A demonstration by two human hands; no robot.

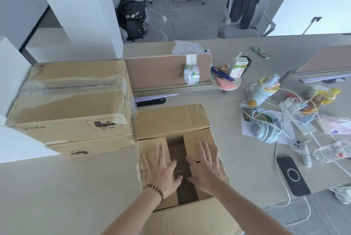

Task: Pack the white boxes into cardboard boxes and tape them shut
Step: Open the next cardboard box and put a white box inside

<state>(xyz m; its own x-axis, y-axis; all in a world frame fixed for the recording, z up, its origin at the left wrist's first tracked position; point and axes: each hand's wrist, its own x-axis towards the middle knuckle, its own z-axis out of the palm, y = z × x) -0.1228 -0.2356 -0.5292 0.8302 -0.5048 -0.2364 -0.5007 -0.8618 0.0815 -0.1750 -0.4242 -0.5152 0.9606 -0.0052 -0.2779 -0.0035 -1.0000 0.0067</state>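
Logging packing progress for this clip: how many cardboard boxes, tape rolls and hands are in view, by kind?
Cardboard boxes: 3, two stacked sealed boxes (upper, lower) and one open box
Tape rolls: 1, tape roll
Hands: 2, left hand and right hand, flat on the open box's flaps
Total: 6

Two bare arms reach forward from the bottom of the picture, coming in from the left and the right. The left hand (164,170) lies flat with its palm down. Its fingers are straight and spread apart, and its thumb sticks out toward the other hand. There is a string of brown beads round the left wrist. The right hand (206,168) lies flat too, palm down, fingers straight and spread wide, thumb pointing at the left hand. The two hands are side by side, close, with a small gap between the thumbs.
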